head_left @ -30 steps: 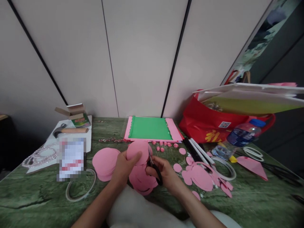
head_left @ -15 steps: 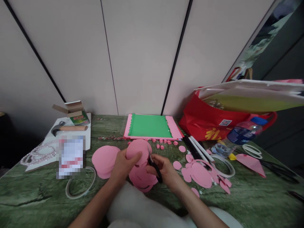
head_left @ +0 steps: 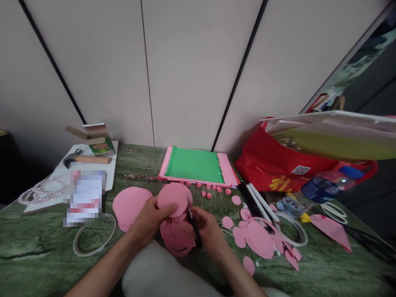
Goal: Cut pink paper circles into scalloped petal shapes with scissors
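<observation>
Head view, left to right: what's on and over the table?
Beads → hammer → pile of pink discs → left hand holding pink paper → right hand holding scissors → pink oval → bottle.

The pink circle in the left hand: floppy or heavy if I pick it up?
The pink circle would probably feel light, since it looks like thin paper. It looks nearly flat in the left hand, so it might not droop much.

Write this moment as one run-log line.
left hand: holds pink disc | right hand: holds scissors, blades at disc's edge | nearby: stacked pink circles
</observation>
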Tool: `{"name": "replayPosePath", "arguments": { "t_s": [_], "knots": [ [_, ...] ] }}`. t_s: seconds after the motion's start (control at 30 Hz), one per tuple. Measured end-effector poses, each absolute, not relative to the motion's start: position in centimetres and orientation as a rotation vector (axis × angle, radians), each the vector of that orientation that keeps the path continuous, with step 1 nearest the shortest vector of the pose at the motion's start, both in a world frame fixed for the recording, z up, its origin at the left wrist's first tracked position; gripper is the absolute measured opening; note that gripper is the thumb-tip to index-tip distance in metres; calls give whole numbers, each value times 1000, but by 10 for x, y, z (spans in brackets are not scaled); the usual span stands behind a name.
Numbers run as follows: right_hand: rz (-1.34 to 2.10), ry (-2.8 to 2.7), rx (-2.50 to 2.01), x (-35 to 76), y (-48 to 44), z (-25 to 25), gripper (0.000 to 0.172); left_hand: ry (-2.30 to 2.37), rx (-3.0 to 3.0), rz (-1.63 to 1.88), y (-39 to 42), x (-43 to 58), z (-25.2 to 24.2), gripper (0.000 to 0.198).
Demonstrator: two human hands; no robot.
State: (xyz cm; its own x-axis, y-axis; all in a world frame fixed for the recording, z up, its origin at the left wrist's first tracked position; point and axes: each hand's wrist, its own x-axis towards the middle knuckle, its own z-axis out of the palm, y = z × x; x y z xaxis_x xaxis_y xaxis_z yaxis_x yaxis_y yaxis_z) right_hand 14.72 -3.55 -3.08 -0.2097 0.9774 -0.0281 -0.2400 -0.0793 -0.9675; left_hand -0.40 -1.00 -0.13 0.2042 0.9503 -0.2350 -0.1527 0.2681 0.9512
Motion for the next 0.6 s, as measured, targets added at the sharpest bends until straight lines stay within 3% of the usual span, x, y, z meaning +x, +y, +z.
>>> {"name": "replayPosePath", "arguments": {
  "t_s": [0.6],
  "knots": [
    [1480,-1095,-899,139,-48,-26,27,1096,1058,1022,-19,4,-1,22]
  ]
}}
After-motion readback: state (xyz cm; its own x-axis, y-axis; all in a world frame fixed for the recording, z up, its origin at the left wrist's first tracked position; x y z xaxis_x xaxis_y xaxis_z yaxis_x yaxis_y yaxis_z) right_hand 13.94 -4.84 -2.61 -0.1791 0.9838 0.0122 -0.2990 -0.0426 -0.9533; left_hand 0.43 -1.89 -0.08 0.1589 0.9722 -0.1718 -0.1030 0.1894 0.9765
